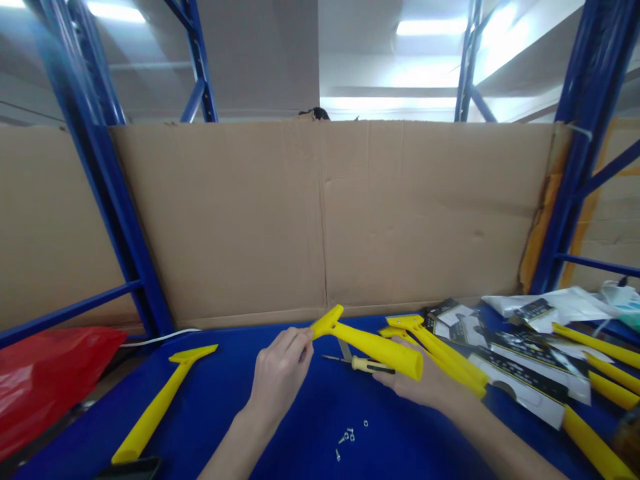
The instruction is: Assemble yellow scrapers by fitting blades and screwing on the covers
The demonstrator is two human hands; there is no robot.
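Head view: both hands hold a yellow plastic scraper (pixel 367 343) above the blue table's (pixel 280 433) centre. Left hand (pixel 280 377) pinches its head; right hand (pixel 425 383) wraps its handle. Tiny loose screws (pixel 349 437) at six o'clock could scatter if bumped.

We see only two forearms and two hands — ours, as the head camera looks down on them. Both arms are bare from the lower edge of the picture up to the wrists; no sleeve or cuff shows on either. The left hand (pixel 280 373) wears no glove, and we see no ring, watch or band on it. The right hand (pixel 425 383) is bare as well — no glove, no strap at the wrist. Fingernails look short and unpainted, though blur hides the detail.
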